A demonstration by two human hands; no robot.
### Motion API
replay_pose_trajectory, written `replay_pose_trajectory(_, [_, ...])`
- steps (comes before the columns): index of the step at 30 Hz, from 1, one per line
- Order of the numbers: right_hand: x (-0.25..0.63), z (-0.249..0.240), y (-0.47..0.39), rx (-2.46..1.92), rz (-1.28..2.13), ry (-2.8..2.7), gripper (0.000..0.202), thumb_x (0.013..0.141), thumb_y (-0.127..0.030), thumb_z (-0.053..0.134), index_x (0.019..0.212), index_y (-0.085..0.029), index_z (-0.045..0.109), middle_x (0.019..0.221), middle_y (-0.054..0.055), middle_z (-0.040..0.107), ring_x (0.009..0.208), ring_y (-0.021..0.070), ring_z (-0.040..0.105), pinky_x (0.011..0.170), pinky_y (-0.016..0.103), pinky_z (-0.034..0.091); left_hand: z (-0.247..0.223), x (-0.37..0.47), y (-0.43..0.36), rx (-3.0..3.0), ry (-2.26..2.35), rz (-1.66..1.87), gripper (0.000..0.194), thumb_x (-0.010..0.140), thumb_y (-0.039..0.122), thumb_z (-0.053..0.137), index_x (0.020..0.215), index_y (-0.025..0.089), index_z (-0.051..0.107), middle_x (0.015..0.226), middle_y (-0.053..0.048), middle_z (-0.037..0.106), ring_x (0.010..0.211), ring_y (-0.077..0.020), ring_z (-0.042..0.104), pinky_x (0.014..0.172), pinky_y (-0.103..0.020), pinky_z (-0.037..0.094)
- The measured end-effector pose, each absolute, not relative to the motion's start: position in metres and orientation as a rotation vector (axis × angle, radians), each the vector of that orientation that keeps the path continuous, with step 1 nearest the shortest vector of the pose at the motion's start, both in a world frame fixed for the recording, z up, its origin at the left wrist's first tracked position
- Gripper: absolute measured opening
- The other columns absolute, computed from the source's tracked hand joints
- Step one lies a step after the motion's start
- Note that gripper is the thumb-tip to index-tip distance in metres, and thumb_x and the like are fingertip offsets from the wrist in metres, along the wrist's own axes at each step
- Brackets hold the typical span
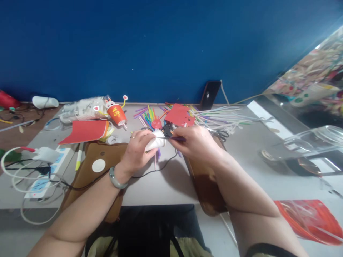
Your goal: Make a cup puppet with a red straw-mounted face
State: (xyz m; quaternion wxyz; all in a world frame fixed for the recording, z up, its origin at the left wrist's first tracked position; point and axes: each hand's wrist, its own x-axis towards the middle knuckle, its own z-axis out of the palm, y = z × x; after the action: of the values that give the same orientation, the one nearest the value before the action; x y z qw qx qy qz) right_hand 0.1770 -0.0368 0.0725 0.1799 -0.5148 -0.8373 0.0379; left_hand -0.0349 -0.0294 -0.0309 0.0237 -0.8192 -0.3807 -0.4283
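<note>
A white paper cup (158,141) lies tilted in my left hand (139,146), whose fingers and thumb wrap its side. My right hand (190,142) pinches a slim dark pen-like tool (178,139); its thin front end reaches the cup's rim. Whether it is a pen or a blade I cannot tell. Just behind the cup are a red paper piece with a face-like shape (157,124) and a larger red sheet (180,115). Colourful pipe cleaners (150,112) spread around them.
At the left stand a decorated red cup (117,114), bagged paper cups (84,110), red card (83,131) and a power strip (43,184) with loose cables. A phone (210,94) leans on the blue wall. Brown pads (92,178) flank my arms; clear plastic containers (313,142) stand right.
</note>
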Motion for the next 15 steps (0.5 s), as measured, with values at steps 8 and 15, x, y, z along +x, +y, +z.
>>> replay_pose_trajectory(8, [0.1764, 0.0726, -0.0387, -1.486, 0.033, -2.4, 0.02, 0.08, -0.027, 0.056, 0.061, -0.02, 0.057, 0.055, 0.0, 0.055, 0.052, 0.0125, 0.042, 0.054, 0.027, 0.02, -0.0305, -0.0344, -0.0289, -2.548, -1.167, -1.333, 0.039, 0.08, 0.017, 0.071, 0.115, 0.022, 0.056, 0.112, -0.009, 0.067, 0.109, -0.0277, 0.059, 0.097, -0.045, 0.047])
replay_pose_trajectory(15, [0.1767, 0.074, -0.0405, -1.499, 0.008, -2.439, 0.019, 0.081, -0.027, 0.055, 0.063, -0.021, 0.058, 0.057, 0.0, 0.056, 0.053, 0.013, 0.044, 0.055, 0.027, 0.019, -0.0326, -0.0341, -0.0288, -2.593, -1.178, -1.341, 0.049, 0.081, 0.015, 0.069, 0.127, 0.023, 0.053, 0.119, -0.01, 0.064, 0.114, -0.0275, 0.06, 0.1, -0.046, 0.049])
